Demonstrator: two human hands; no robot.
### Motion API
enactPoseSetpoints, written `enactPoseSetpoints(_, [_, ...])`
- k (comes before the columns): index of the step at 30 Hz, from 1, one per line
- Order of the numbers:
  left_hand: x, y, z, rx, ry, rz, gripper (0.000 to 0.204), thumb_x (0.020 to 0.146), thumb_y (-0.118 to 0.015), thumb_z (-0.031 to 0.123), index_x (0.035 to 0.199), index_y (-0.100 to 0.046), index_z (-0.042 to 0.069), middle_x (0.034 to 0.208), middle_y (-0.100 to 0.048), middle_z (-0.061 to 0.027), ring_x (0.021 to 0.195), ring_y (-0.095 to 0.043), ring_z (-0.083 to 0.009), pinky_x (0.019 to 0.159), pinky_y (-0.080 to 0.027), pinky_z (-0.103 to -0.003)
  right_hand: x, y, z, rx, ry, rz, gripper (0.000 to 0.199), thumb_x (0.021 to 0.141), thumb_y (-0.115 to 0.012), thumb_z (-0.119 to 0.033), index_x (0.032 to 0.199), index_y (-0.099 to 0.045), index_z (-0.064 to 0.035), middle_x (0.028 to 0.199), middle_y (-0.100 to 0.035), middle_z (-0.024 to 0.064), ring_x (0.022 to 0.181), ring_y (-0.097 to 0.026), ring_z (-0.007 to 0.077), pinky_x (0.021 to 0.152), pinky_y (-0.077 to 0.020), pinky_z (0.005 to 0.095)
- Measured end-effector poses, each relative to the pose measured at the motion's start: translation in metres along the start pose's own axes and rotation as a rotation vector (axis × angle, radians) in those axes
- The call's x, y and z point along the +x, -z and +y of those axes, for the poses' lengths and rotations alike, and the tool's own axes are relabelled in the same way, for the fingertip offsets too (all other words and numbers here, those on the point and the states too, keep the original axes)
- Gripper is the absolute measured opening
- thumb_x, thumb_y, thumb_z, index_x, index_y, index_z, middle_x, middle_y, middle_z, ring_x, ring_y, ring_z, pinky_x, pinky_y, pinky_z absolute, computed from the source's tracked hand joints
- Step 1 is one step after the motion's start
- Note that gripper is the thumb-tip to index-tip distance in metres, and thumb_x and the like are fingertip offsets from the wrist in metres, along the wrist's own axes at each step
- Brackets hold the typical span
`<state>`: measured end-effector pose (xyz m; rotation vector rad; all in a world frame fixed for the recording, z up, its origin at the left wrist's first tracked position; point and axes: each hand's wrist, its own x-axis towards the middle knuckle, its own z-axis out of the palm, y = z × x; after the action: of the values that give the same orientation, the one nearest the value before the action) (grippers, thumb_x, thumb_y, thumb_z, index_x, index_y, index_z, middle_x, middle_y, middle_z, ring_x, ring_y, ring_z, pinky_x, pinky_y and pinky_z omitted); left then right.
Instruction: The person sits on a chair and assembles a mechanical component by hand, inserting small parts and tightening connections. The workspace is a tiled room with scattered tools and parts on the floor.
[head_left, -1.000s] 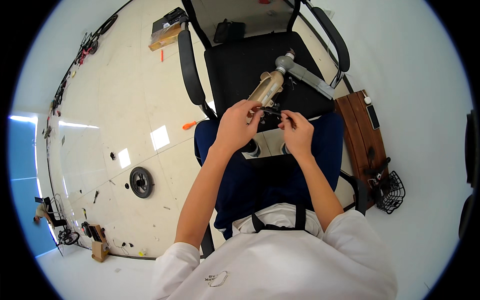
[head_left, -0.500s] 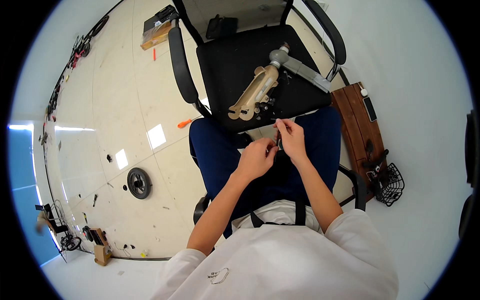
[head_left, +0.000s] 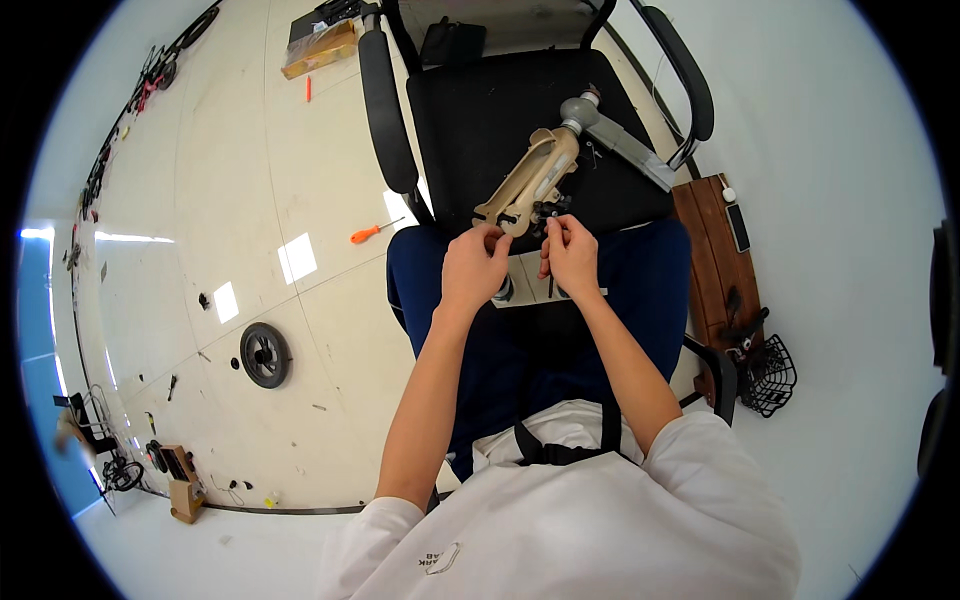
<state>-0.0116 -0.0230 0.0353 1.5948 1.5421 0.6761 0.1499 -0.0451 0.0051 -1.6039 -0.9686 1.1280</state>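
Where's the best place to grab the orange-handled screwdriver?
Probably round its handle, from straight above: the screwdriver lies flat on the floor, thick handle on the left, thin shaft pointing toward the chair.

The black seat (head_left: 450,130) bears a beige shell (head_left: 562,165) joined to a gray tube (head_left: 630,150), small black parts (head_left: 548,210) beside the shell. On the pale tiled floor (head_left: 240,130) lie a wheel (head_left: 264,355), an orange screwdriver (head_left: 364,235) and an orange stick (head_left: 308,88). The brown tabletop (head_left: 705,235) carries a phone (head_left: 738,228).
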Motion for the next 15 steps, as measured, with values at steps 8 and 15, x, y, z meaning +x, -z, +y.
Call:
enactPoseSetpoints(8, [0.003, -0.009, -0.011, -0.083, 0.025, 0.015, 0.023, 0.09, -0.064, 0.017, 0.094, -0.069, -0.005, 0.077, -0.072, -0.0155, 0.07, -0.07, -0.024, 0.067, -0.054, -0.032, 0.006, 0.005, 0.009, -0.473, 0.328, 0.035, 0.014, 0.096, -0.057, -0.011, 0.091, -0.059, 0.0021, 0.064, -0.06, 0.0225, 0.06, -0.063, 0.0397, 0.051, -0.047, 0.0438])
enactPoseSetpoints(15, [0.008, -0.022, -0.026, -0.189, 0.084, 0.014, 0.021, 0.091, -0.062, 0.014, 0.094, -0.068, -0.006, 0.075, -0.071, -0.0137, 0.07, -0.07, -0.0228, 0.067, -0.053, -0.033, 0.016, 0.017, 0.018, -0.662, 0.606, -0.026, 0.014, 0.095, -0.059, -0.013, 0.089, -0.054, -0.0012, 0.068, -0.063, 0.0221, 0.063, -0.064, 0.0406, 0.053, -0.0494, 0.048])
